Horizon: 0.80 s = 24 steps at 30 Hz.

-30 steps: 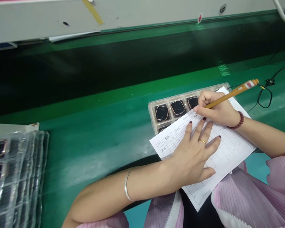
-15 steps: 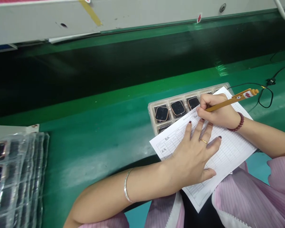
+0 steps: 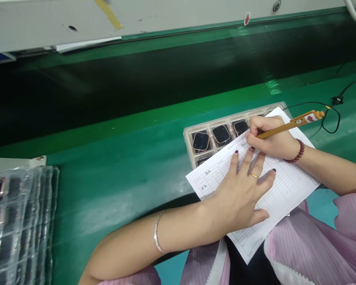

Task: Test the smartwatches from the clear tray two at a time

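Note:
My right hand (image 3: 274,138) grips a yellow-orange pen (image 3: 290,124) near its lower end, close to the top edge of a printed form (image 3: 281,198). The pen's tip is hidden by the fingers. Spread flat across the same paper, my left hand (image 3: 243,188) holds nothing and presses on the sheet. Handwriting shows in a few of the form's boxes. Beneath the paper lies a clear plastic tray (image 3: 187,138) whose pockets hold black square watch-like pieces (image 3: 201,141) with copper-coloured rims; the sheet covers much of it.
At the left edge stands a stack of clear plastic trays (image 3: 26,221) with similar dark pieces. A black cable (image 3: 339,114) loops on the green table (image 3: 118,174) at the right. A pale machine panel (image 3: 172,16) runs along the back, with papers (image 3: 89,44) tucked under it.
The view has shifted very slightly, so everything sits a little further left. Both hands keep practically the same pose on the form, with the pen still held.

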### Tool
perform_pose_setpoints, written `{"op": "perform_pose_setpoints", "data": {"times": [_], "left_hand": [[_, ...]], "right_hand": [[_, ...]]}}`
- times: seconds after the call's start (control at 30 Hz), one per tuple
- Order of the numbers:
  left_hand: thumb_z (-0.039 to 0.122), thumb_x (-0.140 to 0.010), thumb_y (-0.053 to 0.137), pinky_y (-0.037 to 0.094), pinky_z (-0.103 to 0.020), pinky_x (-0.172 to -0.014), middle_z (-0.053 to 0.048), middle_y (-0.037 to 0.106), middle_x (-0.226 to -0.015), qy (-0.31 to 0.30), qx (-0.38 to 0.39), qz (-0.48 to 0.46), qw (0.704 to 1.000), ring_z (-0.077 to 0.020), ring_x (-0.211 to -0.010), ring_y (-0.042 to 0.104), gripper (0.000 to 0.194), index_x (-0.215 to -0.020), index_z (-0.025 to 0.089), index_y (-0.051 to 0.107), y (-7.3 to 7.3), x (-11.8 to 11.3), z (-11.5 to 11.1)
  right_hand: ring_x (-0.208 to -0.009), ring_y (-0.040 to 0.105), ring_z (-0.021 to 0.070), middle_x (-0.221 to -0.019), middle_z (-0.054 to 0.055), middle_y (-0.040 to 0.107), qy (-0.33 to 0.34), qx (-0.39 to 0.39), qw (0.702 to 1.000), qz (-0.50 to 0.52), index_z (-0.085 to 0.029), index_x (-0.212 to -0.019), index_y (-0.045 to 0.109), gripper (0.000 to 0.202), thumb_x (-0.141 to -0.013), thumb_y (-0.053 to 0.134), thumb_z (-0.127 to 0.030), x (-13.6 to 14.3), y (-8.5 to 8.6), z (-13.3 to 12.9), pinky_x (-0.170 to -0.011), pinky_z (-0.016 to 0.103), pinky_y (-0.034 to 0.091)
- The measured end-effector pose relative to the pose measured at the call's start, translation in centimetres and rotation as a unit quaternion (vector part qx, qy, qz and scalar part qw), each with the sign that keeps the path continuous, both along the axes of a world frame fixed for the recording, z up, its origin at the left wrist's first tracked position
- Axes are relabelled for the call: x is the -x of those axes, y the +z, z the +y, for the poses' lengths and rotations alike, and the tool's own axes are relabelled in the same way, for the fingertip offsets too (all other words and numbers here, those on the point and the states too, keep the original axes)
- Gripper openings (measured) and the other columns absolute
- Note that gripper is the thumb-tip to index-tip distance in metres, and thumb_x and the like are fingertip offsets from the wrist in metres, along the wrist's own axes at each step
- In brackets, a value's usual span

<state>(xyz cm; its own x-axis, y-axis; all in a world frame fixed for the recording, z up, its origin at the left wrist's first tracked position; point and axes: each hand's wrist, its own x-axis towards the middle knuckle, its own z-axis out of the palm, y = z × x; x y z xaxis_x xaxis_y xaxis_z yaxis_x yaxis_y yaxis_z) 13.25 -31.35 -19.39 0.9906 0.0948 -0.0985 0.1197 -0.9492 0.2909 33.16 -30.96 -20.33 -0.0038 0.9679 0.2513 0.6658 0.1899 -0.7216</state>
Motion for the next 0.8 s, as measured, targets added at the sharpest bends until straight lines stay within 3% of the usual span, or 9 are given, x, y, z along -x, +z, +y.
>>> {"op": "perform_pose_setpoints", "data": {"times": [0.43,0.53,0.6,0.7,0.77,0.8], "left_hand": [[0.068,-0.089,0.065,0.029,-0.072,-0.119,-0.028,0.024,-0.172,-0.002,0.000,0.016,1.000,-0.0539,-0.158,0.021,0.092,-0.162,0.018,0.038,0.2,-0.1,0.0],[0.069,-0.089,0.064,0.028,-0.074,-0.118,-0.029,0.022,-0.172,-0.002,-0.005,0.018,1.000,-0.0546,-0.158,0.019,0.093,-0.163,0.018,0.036,0.0,-0.1,0.0],[0.069,-0.089,0.063,0.026,-0.076,-0.118,-0.028,0.019,-0.173,-0.004,-0.004,0.022,1.000,-0.0545,-0.159,0.017,0.094,-0.163,0.019,0.035,-0.2,-0.1,0.1],[0.070,-0.088,0.065,0.022,-0.080,-0.118,-0.027,0.017,-0.174,-0.003,-0.002,0.033,0.999,-0.0531,-0.160,0.013,0.096,-0.164,0.021,0.035,-0.2,0.0,1.0],[0.068,-0.086,0.067,0.019,-0.081,-0.118,-0.025,0.017,-0.174,0.003,-0.001,0.052,0.999,-0.0524,-0.161,0.012,0.097,-0.164,0.020,0.035,0.5,0.3,1.8],[0.066,-0.086,0.069,0.019,-0.081,-0.118,-0.025,0.018,-0.174,0.004,0.000,0.066,0.998,-0.0520,-0.161,0.012,0.097,-0.164,0.019,0.035,1.0,0.6,2.2]], "right_hand": [[-0.053,0.036,0.0099,-0.055,-0.006,0.043,-0.012,-0.003,0.999,0.034,-0.022,-0.062,0.040,0.030,-0.077,0.065,-0.014,-0.2,-0.3,0.4,-0.052,0.027,0.028],[-0.055,0.043,0.0107,-0.056,-0.004,0.047,-0.049,0.001,0.992,0.114,-0.022,-0.063,0.042,0.033,-0.080,0.069,-0.018,-1.7,0.1,1.0,-0.053,0.026,0.034],[-0.060,0.053,0.0127,-0.063,0.000,0.059,-0.085,0.000,0.986,0.144,-0.021,-0.067,0.048,0.028,-0.088,0.066,-0.022,-3.9,0.7,0.8,-0.058,0.027,0.042],[-0.095,0.069,0.0243,-0.094,0.012,0.075,-0.098,-0.009,0.995,0.017,-0.018,-0.077,0.064,0.024,-0.097,0.054,-0.022,-7.5,1.3,-1.5,-0.087,0.041,0.053],[-0.124,0.062,0.0379,-0.118,0.018,0.075,-0.114,0.009,0.979,-0.170,-0.017,-0.087,0.074,0.021,-0.094,0.055,-0.016,-9.2,1.1,-4.1,-0.107,0.060,0.042],[-0.133,0.055,0.0431,-0.129,0.019,0.072,-0.127,0.031,0.960,-0.248,-0.017,-0.094,0.077,0.022,-0.091,0.056,-0.013,-9.6,0.9,-5.4,-0.110,0.068,0.037]]}}
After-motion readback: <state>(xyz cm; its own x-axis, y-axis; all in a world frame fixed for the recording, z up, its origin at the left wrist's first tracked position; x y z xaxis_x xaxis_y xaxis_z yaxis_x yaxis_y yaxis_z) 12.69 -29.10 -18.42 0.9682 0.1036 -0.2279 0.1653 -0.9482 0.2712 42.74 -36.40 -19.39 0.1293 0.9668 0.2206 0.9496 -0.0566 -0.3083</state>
